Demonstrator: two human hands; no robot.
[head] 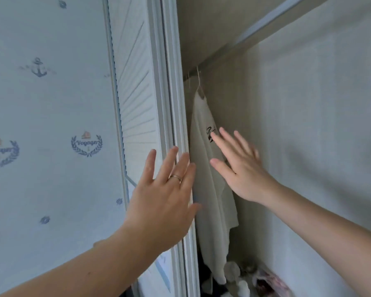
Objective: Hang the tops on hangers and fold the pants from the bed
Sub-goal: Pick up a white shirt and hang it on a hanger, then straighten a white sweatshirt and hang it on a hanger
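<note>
Wardrobe interior, head view. A white top (210,202) is shown on a hanger (200,87) inside the open wardrobe, just beside the door's edge, with its hem reaching down toward a heap of mixed clothes (259,279) on the wardrobe floor. The hanger's thin hook is seen rising toward the underside of a shelf (272,21); the point of suspension is too dim to be made out. A black script print (210,132) is carried on the top's chest. The left hand (161,200), marked by a ring (175,177), is held flat with straight fingers, and its fingertips are laid against the vertical edge of the door (169,103); nothing is gripped. The right hand (242,168) is likewise flat, its fingers straight and spread, and is reached into the wardrobe in front of the top, with the forefinger's tip lying over the print; whether the cloth is actually touched cannot be told. Nothing is held by it. A pleated panel (135,82) is set into the door's face, and to its left a pale surface (51,114) patterned with anchors and "Voyager" emblems is shown.
</note>
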